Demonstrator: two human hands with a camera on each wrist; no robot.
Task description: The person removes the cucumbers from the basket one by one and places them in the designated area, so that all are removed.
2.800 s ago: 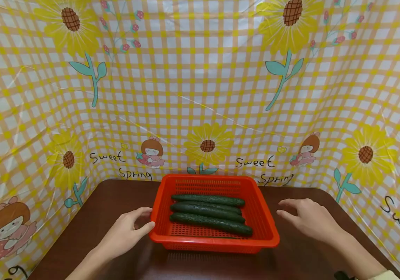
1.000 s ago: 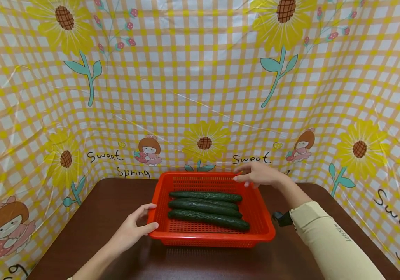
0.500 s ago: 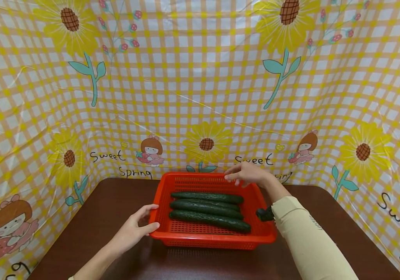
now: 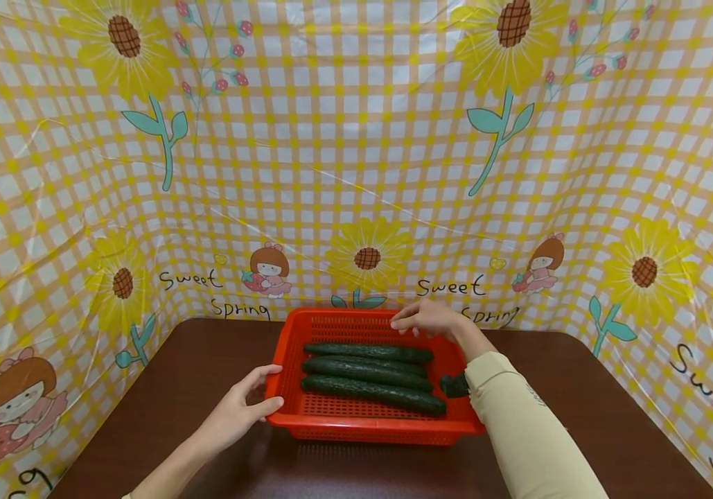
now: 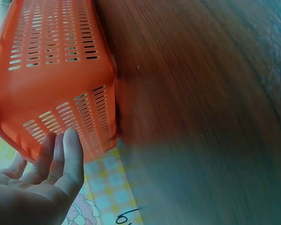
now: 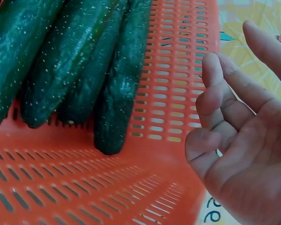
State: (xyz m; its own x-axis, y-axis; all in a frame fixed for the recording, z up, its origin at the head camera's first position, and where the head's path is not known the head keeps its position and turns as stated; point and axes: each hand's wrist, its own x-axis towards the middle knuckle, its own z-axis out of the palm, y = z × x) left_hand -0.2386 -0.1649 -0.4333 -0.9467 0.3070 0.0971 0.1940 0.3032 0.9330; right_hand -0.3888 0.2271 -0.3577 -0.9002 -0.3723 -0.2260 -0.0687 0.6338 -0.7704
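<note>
A red perforated plastic basket (image 4: 381, 424) holds several dark green cucumbers (image 4: 371, 395), lying side by side and roughly crosswise. At its left rim my left hand (image 4: 225, 412) grips with thumb and index finger over the edge. In the left wrist view, other fingers (image 5: 72, 145) of that hand lie against the outer wall, below the rim. My right hand (image 4: 427, 319) hovers at the basket's far right corner, fingers loosely bent and holding nothing. The right wrist view shows it beside the cucumber (image 6: 117, 93) nearest the back, with a gap between them.
The basket stands on a dark brown wooden table (image 4: 175, 367). Behind and on both sides hangs a yellow checked cloth (image 4: 306, 180) with sunflowers. A black device (image 4: 452, 384) at my right wrist hangs over the basket's right side, near the cucumber ends.
My right hand has come from the table's right side over to the basket's back corner, then moved slightly left and lower. My left hand has settled further onto the left rim.
</note>
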